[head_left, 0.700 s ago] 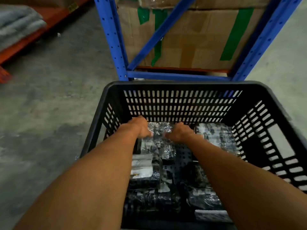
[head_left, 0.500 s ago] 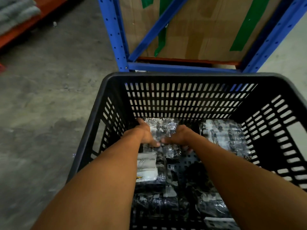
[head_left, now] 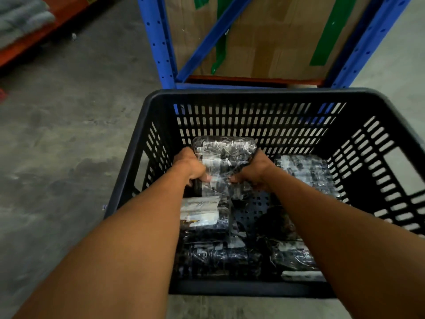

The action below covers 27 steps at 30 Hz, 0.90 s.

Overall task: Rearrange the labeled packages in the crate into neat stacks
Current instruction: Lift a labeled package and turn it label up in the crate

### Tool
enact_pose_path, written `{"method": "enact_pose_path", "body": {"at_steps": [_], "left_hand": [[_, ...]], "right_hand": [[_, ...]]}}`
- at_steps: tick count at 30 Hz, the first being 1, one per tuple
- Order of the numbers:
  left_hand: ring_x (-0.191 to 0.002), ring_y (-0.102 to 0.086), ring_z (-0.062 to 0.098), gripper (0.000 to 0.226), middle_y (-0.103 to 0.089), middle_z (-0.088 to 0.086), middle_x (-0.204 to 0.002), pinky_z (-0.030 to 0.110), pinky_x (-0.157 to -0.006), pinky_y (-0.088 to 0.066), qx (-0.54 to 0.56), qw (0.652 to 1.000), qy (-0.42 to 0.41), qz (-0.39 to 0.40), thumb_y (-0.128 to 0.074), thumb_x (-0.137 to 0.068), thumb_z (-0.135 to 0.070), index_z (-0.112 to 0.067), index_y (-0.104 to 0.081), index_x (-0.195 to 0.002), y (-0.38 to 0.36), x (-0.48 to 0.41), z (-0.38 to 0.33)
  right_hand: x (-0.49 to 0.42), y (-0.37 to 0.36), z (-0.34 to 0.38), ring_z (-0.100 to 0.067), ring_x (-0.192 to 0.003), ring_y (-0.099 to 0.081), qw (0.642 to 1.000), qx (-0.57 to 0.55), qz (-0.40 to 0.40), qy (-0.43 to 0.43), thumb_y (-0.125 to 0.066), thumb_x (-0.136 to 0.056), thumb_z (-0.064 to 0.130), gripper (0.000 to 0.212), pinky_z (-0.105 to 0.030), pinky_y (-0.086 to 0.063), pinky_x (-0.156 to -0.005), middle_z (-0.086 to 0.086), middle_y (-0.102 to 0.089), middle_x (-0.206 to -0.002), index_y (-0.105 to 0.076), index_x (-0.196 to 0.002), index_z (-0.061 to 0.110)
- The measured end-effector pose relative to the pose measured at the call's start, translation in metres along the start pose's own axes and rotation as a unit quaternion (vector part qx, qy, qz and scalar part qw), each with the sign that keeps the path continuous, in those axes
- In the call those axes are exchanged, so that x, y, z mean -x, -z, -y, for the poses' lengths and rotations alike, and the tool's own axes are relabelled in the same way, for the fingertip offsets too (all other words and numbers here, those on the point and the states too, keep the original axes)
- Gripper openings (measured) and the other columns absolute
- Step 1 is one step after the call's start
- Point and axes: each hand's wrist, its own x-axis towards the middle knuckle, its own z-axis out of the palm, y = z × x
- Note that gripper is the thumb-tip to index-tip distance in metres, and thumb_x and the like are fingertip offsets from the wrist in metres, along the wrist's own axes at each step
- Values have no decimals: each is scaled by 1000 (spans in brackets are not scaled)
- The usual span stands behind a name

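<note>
A black slotted plastic crate point(head_left: 253, 96) stands on the floor with several dark, plastic-wrapped packages inside. My left hand point(head_left: 189, 166) and my right hand point(head_left: 255, 170) grip the two sides of one wrapped package point(head_left: 224, 157), tilted up near the crate's far wall. Another package point(head_left: 305, 173) lies at the far right. A package with a white label point(head_left: 200, 211) lies below my left hand. More packages point(head_left: 216, 256) fill the near part of the crate, one point(head_left: 292, 256) on the right.
A blue metal rack point(head_left: 161, 42) with a taped cardboard box point(head_left: 264, 35) stands right behind the crate. Grey concrete floor point(head_left: 69, 134) stretches to the left. An orange shelf with grey folded cloth point(head_left: 20, 17) is at the far left.
Both hands have closed on the sides of the far-left package and tipped its far end upward. The view has moved closer to the crate.
</note>
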Motion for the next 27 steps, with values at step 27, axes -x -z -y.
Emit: {"method": "enact_pose_path", "body": {"at_steps": [27], "left_hand": [[-60,-65,27,26,-67,13,-75,31,-56,-55,433,897,-70,60,-57,-53,-8,-9,-63,-78,44,60,-17]], "right_hand": [[47,35,28,-31,-61,-73,945,-312,95,-16,-62,-82,13,34,-36,-58,-51,-19,-76,-81,-55,-112,-1]]}}
